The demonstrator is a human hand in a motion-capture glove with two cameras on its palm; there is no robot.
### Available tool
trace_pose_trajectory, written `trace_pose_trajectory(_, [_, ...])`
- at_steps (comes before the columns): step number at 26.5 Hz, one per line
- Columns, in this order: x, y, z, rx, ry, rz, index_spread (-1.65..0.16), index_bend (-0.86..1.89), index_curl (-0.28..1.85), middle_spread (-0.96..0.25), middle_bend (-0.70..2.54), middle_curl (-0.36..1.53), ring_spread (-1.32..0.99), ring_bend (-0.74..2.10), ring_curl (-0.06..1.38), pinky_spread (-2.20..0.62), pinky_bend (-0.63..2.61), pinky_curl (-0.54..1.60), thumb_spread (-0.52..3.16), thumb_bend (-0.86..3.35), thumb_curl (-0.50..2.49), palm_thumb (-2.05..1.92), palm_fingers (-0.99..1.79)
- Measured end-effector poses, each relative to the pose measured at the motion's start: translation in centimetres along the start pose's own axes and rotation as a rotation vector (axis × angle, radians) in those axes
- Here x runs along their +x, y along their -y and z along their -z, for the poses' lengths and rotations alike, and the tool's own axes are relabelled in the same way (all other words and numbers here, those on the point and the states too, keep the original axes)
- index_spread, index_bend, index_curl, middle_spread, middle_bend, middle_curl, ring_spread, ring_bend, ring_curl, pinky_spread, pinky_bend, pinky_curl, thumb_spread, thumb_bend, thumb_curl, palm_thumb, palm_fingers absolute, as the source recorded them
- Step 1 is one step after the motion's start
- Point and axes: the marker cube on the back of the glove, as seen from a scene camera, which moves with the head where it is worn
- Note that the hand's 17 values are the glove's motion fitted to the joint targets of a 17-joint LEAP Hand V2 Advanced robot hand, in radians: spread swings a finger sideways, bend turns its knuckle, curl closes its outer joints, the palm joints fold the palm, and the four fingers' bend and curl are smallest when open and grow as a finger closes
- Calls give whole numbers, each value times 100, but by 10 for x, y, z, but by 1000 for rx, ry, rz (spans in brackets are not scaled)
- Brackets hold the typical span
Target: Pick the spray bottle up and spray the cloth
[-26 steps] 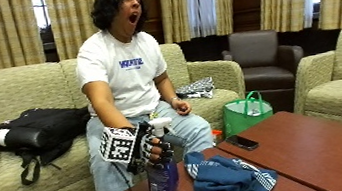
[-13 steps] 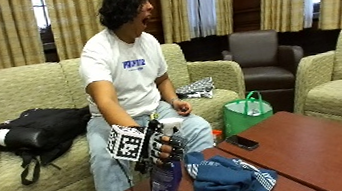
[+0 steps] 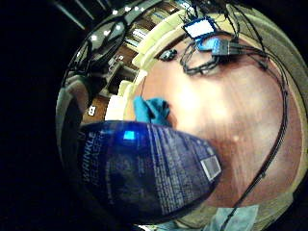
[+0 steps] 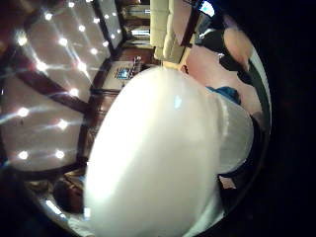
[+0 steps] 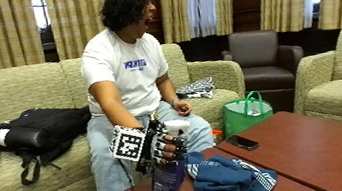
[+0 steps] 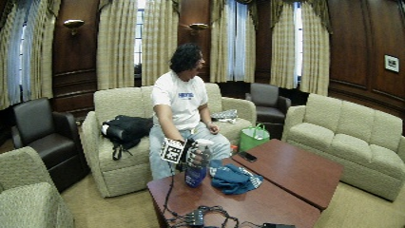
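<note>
Outside view: Wooden table [image 5: 339, 145] in a curtained lounge, with a person seated on a beige sofa [image 5: 26, 161] behind it. The gloved right hand [image 5: 165, 144] has its fingers curled round the neck of the spray bottle [image 5: 168, 179], which stands upright on the table. The blue cloth [image 5: 230, 180] lies crumpled just beside the bottle, at its 3 o'clock. A phone [image 5: 241, 142] lies at 1 o'clock from the cloth.

Wide outside view: same grouping; hand [image 6: 193, 154] on bottle [image 6: 195, 175], cloth [image 6: 233, 179] beside it, cables [image 6: 202, 216] at the table's near edge.

Little finger side palm view: the bottle's dark printed body [image 3: 149, 175] fills the foreground, with the cloth [image 3: 151, 109] on the table beyond.

Thumb side palm view: the bottle's white spray head [image 4: 158, 153] lies close against the palm.
</note>
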Motion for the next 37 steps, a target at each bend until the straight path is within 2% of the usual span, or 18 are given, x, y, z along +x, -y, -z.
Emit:
trace_pose_trajectory(12, [-7,7,-8,0,-15,39,-35,20,29,-21,20,38,-23,45,35,-6,17,34,97,0,40,84,107])
trace_pose_trajectory(25, [-8,36,-15,-52,46,-70,-33,10,29,-20,27,42,-22,47,37,-9,19,34,96,-2,44,91,112])
trace_pose_trajectory(37, [-8,42,-23,176,20,105,-32,15,31,-22,40,46,-21,46,38,-14,21,36,92,-5,45,85,123])
